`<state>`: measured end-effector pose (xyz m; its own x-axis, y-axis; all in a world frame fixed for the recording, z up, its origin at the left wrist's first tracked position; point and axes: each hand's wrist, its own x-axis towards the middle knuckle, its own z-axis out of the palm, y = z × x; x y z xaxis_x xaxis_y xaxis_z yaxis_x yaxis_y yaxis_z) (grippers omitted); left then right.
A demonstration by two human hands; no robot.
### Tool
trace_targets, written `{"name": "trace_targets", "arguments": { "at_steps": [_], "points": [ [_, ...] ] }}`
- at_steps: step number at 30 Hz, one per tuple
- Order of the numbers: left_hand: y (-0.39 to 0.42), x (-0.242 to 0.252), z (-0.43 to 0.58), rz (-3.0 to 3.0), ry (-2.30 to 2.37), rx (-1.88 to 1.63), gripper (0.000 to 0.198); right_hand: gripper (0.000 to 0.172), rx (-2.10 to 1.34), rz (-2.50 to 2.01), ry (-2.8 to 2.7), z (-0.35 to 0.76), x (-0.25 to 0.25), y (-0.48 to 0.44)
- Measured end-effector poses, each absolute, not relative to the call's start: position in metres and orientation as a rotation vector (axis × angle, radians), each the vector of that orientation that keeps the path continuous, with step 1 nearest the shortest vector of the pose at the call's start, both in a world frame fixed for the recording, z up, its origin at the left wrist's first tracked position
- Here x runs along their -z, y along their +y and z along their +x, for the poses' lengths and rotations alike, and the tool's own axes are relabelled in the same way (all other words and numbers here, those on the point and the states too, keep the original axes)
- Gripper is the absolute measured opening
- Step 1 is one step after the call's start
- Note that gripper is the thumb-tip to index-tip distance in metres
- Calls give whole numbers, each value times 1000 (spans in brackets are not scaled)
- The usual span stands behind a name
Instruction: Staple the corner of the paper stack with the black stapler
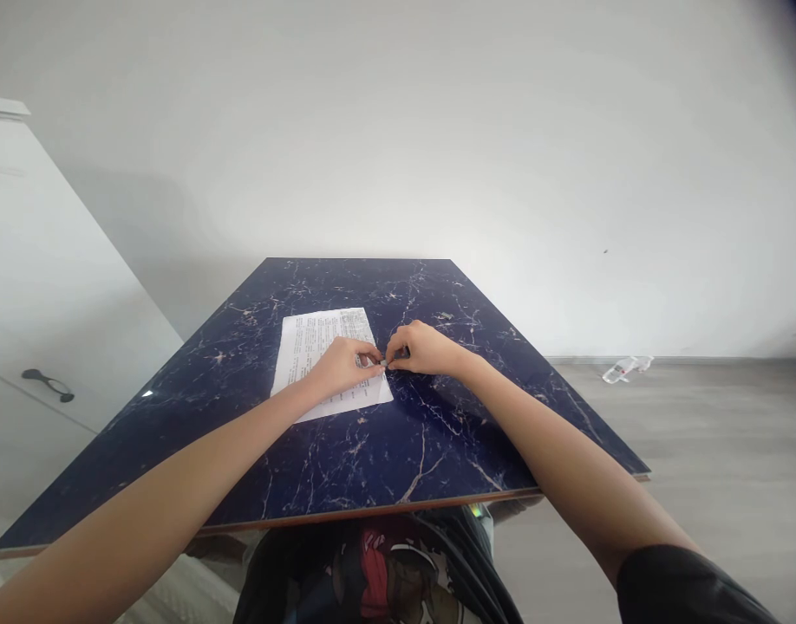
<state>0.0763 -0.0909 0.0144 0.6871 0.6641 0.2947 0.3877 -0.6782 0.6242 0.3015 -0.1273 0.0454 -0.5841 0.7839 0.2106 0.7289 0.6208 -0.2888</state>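
Note:
A printed sheet of paper (313,342) lies on the dark blue marbled table (352,468), turned at a slight angle. My left hand (343,368) rests over the right part of the sheet, with thumb and fingers pinched. Just past the paper's right edge, my right hand (424,348) is pinched as well, its fingertips meeting those of the left. Between the two sets of fingertips sits a small greyish piece (383,363), too small to name. Both hands appear to grip it.
On the left stands a white cabinet (53,286) with a dark handle (48,385). A pale wall (437,130) rises behind the table. To the right, a crumpled clear and white item (628,369) lies on the grey floor (710,451) by the wall.

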Motion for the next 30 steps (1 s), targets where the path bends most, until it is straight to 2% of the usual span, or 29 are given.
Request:
{"name": "trace_targets", "arguments": {
  "at_steps": [6,11,13,15,22,30],
  "points": [
    [-93,-16,76,2368,809,-674,19,10,-323,-1188,-2536,304,-59,-132],
    [-90,-15,74,2352,847,-644,23,49,-518,-1283,-2458,355,-78,-130],
    [-88,-15,73,2348,844,-631,22,60,-598,-1376,-2532,377,-75,-125],
    [-85,-15,71,2339,832,-616,22,58,-628,-1407,-2617,389,-67,-120],
    [-87,-13,75,2295,773,-619,14,27,-623,-1328,-2612,370,-58,-118],
    [-94,-22,75,2233,783,-750,17,28,-566,-1180,-2567,344,-68,-130]
  ]
}}
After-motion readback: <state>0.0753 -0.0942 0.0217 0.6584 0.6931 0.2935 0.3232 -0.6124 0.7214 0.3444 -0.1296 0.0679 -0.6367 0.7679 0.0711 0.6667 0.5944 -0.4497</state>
